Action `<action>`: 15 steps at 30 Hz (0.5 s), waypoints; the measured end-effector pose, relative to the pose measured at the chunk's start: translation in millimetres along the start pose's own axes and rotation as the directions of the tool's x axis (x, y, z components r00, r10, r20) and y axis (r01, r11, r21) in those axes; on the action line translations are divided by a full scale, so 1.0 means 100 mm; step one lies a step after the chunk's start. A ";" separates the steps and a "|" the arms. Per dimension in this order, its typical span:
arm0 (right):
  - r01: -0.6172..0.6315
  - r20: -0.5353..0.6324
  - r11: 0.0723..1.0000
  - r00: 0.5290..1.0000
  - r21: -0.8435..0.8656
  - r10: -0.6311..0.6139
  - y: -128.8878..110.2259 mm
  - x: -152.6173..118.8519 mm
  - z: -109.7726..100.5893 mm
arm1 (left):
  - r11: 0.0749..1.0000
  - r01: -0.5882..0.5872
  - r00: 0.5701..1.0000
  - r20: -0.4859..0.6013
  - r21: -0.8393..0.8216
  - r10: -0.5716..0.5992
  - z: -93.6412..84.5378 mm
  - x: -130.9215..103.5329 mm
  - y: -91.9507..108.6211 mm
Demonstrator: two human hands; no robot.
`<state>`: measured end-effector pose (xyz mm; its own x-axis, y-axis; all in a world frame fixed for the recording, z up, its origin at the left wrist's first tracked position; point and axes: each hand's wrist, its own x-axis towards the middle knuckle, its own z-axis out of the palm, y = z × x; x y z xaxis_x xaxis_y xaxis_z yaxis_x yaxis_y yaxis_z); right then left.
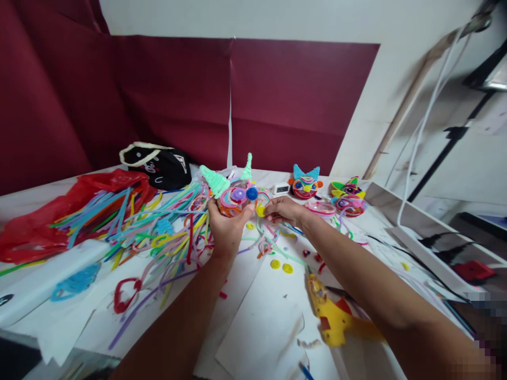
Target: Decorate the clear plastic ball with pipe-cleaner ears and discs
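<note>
In my left hand [227,224] is a pipe-cleaner animal face [228,199], its pink and orange coils gripped at the lower edge. Two mint-green ears [215,181] stick up from it, and a purple coil [238,195] and a blue coil [252,193] sit on its front like eyes. Just to the right, my right hand [287,211] pinches a small yellow coiled disc [260,211] by its edge, close to the face. Whether disc and face touch I cannot tell. More yellow discs [287,268] lie on the table below my hands.
A yellow hot glue gun [330,311] lies under my right forearm. Loose pipe cleaners [166,227] and a red plastic bag [24,232] spread over the left side. Behind stand a black pouch [160,166], a small digital clock [281,189] and a finished blue-eared face [306,182]. A power strip [420,245] is at right.
</note>
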<state>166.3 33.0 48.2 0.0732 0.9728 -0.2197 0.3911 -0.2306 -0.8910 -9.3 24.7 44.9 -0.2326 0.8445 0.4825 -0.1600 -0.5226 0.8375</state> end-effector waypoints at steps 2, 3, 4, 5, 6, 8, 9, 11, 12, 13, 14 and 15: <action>0.018 -0.017 0.998 1.000 0.063 -0.017 -0.02 -0.08 -0.07 | 1.000 0.011 1.000 0.014 -0.006 -0.011 0.00 -0.01 -0.01; 0.030 -0.030 0.995 0.999 0.094 -0.027 -0.04 -0.13 -0.12 | 1.000 0.018 1.000 0.023 -0.010 -0.018 0.01 -0.02 -0.01; 0.044 -0.048 0.991 0.998 0.125 -0.038 -0.05 -0.20 -0.19 | 1.000 0.026 0.999 0.032 -0.014 -0.025 0.01 -0.03 0.00; 0.061 -0.071 0.986 0.996 0.156 -0.051 -0.07 -0.27 -0.27 | 0.999 0.032 0.999 0.039 -0.020 -0.031 0.02 -0.04 0.00; 0.082 -0.101 0.979 0.993 0.185 -0.064 -0.09 -0.37 -0.37 | 0.999 0.036 0.998 0.045 -0.026 -0.034 0.03 -0.05 0.00; 0.133 -0.181 0.963 0.979 0.235 -0.091 -0.11 -0.59 -0.57 | 0.999 0.030 0.998 0.049 -0.032 -0.028 0.05 -0.09 0.02; 0.152 -0.214 0.957 0.972 0.249 -0.098 -0.12 -0.73 -0.68 | 1.000 0.016 0.999 0.051 -0.018 -0.015 0.06 -0.11 0.02; 0.184 -0.285 0.949 0.953 0.257 -0.107 -0.11 -1.01 -0.85 | 0.999 0.026 0.996 0.087 -0.018 -0.025 0.08 -0.16 0.03; 0.195 -0.314 0.947 0.943 0.254 -0.110 -0.09 -1.16 -0.91 | 0.998 0.048 0.993 0.113 -0.043 -0.043 0.09 -0.19 0.02; 0.201 -0.335 0.948 0.936 0.247 -0.111 -0.05 -1.30 -0.96 | 0.994 0.080 0.985 0.158 -0.074 -0.068 0.10 -0.23 0.01; 0.206 -0.357 0.950 0.927 0.237 -0.112 -0.01 -1.43 -0.99 | 0.988 0.114 0.975 0.204 -0.104 -0.091 0.10 -0.27 -0.01; 0.210 -0.374 0.951 0.920 0.227 -0.114 0.05 -1.55 -1.00 | 0.978 0.152 0.962 0.248 -0.146 -0.112 0.10 -0.30 -0.03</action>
<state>248.8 -116.9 117.3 0.3657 0.9295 0.0479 0.1792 -0.0198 -0.9836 8.0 2.4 30.4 0.0324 0.9004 0.4338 -0.3319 -0.3997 0.8544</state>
